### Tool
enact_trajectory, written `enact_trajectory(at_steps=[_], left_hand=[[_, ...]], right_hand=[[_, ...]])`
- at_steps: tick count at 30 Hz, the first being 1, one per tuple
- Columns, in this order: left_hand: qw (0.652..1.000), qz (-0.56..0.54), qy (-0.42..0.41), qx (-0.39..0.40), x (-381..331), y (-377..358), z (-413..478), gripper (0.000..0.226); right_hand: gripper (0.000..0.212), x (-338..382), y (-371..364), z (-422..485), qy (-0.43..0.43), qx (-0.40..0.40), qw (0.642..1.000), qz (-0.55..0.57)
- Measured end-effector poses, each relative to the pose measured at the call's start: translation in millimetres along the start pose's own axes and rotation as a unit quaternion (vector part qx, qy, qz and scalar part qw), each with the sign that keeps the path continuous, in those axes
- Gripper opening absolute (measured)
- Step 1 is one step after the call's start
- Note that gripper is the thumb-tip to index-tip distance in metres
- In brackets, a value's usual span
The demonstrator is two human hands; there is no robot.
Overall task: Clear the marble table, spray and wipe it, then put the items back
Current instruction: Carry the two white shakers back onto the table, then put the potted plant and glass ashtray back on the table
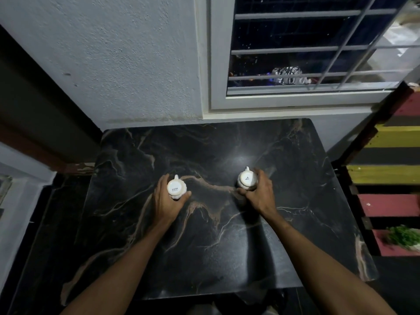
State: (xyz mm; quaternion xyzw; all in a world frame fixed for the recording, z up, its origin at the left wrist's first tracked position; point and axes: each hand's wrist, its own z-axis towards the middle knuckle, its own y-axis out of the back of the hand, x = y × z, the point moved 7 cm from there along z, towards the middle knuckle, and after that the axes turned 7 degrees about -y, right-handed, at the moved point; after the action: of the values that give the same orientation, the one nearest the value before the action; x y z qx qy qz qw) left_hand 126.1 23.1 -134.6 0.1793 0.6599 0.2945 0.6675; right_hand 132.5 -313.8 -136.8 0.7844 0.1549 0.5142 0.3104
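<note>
Two white cups stand upside down on the black marble table (204,246), bases up with printed marks. My left hand (164,201) grips the left cup (176,188) around its side, fingers curled round it. My right hand (259,192) grips the right cup (247,179) the same way. Each cup's handle points away from me. Both cups sit near the middle of the tabletop, about a forearm's width apart.
A grey wall and a barred window (306,53) rise behind the table. A striped red, yellow and black pallet rack (391,173) with green leaves (404,237) stands at the right. A dark floor lies to the left.
</note>
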Motion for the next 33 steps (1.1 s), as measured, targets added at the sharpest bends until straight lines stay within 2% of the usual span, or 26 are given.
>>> enact_trajectory(at_steps=[4, 6, 10, 16, 18, 23, 26, 30, 33], left_hand=[[0.99, 0.12, -0.076, -0.022, -48.6, -1.2, -4.3, 0.085], [0.983, 0.131, -0.128, -0.017, -85.0, -12.7, -7.6, 0.079], [0.969, 0.111, -0.223, 0.009, -167.1, -64.9, -17.4, 0.072], [0.945, 0.048, -0.313, 0.08, -303.0, -187.6, -56.8, 0.058], [0.936, 0.042, -0.332, 0.111, -347.0, -245.8, -80.4, 0.055], [0.913, 0.03, -0.335, 0.232, -418.8, -384.1, -137.6, 0.052], [0.89, 0.038, -0.323, 0.321, -438.1, -472.0, -170.7, 0.054], [0.846, 0.041, -0.264, 0.461, -428.2, -589.1, -211.2, 0.081], [0.836, 0.034, -0.202, 0.509, -403.9, -658.4, -232.6, 0.091]], right_hand=[[0.079, 6.3, 26.8, -24.9, 0.024, -0.036, 0.999, -0.002], [0.073, 7.1, 47.8, -38.2, 0.046, -0.068, 0.997, -0.002], [0.059, -12.4, 104.0, -57.6, 0.074, -0.122, 0.99, 0.003], [0.044, -87.2, 224.5, -61.8, 0.041, -0.212, 0.976, 0.025], [0.041, -134.4, 273.0, -59.3, 0.012, -0.23, 0.972, 0.038], [0.034, -261.9, 362.3, -47.6, -0.075, -0.271, 0.956, 0.08], [0.03, -347.4, 402.6, -44.1, -0.145, -0.29, 0.94, 0.106], [0.023, -462.6, 438.4, -31.8, -0.222, -0.308, 0.915, 0.137], [0.026, -545.8, 444.0, -12.1, -0.295, -0.28, 0.902, 0.147]])
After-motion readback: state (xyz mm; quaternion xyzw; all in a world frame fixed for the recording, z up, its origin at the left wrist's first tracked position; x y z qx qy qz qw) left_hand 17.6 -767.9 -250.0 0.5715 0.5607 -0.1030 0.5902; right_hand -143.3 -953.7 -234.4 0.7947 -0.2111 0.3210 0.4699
